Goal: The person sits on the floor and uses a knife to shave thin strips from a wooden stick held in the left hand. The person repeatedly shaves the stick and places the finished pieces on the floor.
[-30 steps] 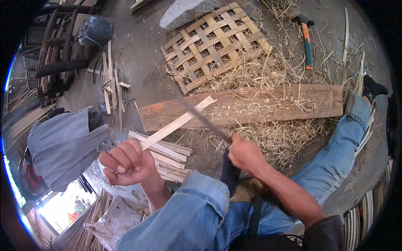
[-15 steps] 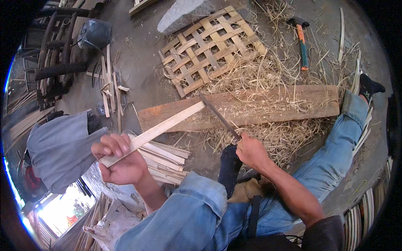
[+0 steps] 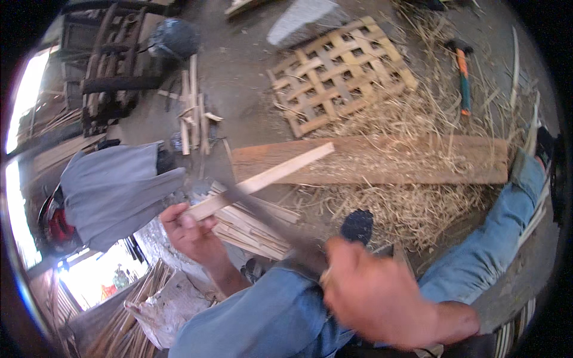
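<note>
My left hand [image 3: 194, 234] is closed around the lower end of a flat, pale bamboo strip [image 3: 292, 165], which slants up and to the right. My right hand [image 3: 373, 292], smeared by motion, grips the handle of a knife [image 3: 262, 215] with a long dark blade. The blade points up and left and crosses in front of the strip near my left fingers; whether the two touch, I cannot tell. Below the strip lies a bundle of similar pale strips [image 3: 253, 230] on the ground, beside my left knee.
Shavings [image 3: 412, 215] surround a long wooden board [image 3: 370, 161]. Beyond it lie a woven lattice panel [image 3: 340, 74], a stone block [image 3: 304, 22] and a hammer [image 3: 464, 80] with an orange and green handle. A grey cloth [image 3: 113, 191] hangs at the left, near a dark round bundle [image 3: 173, 37].
My right hand has come nearer, and the knife has swung from the strip's far end to near my left fingers. The view has shifted, so the surroundings sit farther right.
</note>
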A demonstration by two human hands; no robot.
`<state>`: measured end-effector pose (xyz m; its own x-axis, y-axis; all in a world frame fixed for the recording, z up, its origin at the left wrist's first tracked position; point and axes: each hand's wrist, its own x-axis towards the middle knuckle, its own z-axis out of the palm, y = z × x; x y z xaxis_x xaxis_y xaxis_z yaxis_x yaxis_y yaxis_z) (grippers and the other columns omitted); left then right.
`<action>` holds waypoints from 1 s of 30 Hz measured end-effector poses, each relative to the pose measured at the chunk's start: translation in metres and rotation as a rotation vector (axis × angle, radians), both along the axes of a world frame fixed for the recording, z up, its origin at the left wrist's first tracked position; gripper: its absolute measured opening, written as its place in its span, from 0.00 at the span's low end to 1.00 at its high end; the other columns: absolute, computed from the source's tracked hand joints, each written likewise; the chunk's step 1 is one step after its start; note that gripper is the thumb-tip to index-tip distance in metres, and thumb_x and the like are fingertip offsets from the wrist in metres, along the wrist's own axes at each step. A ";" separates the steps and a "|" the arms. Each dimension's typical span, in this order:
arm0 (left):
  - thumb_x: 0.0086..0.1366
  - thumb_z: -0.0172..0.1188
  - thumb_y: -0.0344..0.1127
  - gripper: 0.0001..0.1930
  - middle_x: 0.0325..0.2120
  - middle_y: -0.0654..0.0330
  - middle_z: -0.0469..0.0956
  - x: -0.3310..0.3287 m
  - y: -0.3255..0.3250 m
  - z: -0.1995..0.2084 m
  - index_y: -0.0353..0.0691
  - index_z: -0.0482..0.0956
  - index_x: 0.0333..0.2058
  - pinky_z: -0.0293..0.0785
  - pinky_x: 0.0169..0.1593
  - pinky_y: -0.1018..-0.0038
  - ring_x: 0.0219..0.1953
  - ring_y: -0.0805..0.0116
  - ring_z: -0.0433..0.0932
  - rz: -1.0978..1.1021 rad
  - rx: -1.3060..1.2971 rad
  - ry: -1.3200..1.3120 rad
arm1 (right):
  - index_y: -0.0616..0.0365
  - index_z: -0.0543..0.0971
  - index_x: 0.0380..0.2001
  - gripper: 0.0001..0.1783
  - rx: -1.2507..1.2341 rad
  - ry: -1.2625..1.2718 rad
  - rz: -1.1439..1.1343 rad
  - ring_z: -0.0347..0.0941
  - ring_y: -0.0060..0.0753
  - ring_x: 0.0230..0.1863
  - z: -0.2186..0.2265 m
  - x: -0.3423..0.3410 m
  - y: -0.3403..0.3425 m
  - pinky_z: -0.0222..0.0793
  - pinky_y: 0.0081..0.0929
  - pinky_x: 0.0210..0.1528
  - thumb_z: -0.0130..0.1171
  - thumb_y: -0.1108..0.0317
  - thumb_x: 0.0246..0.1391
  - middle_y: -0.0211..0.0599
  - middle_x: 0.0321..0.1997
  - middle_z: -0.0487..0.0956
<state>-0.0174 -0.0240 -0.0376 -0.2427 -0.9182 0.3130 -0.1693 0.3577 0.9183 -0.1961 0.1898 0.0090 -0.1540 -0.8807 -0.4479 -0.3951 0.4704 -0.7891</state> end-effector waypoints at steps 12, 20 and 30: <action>0.64 0.56 0.39 0.13 0.26 0.61 0.66 -0.014 0.016 0.008 0.37 0.63 0.36 0.68 0.24 0.82 0.17 0.78 0.67 -0.062 -0.262 -0.137 | 0.68 0.66 0.48 0.26 -0.108 -0.372 -0.051 0.77 0.60 0.32 -0.054 0.043 -0.030 0.75 0.46 0.36 0.60 0.60 0.53 0.59 0.30 0.78; 0.64 0.54 0.35 0.11 0.23 0.60 0.67 -0.023 0.022 0.006 0.38 0.63 0.37 0.66 0.20 0.83 0.16 0.78 0.68 -0.138 -0.259 -0.064 | 0.68 0.69 0.44 0.22 -0.129 -0.326 -0.244 0.77 0.61 0.30 -0.106 0.042 -0.027 0.74 0.45 0.36 0.59 0.63 0.52 0.59 0.24 0.77; 0.62 0.62 0.41 0.17 0.19 0.62 0.67 -0.028 0.021 0.006 0.40 0.63 0.35 0.68 0.16 0.82 0.14 0.78 0.67 -0.174 -0.270 0.010 | 0.73 0.69 0.43 0.23 -0.160 -0.304 -0.251 0.76 0.64 0.35 -0.159 0.033 -0.009 0.73 0.51 0.37 0.56 0.65 0.48 0.62 0.27 0.77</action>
<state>-0.0451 -0.0026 -0.0317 -0.3843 -0.7469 0.5427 -0.0759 0.6114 0.7877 -0.1629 0.1805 -0.1503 -0.2546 -0.8947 -0.3671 -0.0216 0.3847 -0.9228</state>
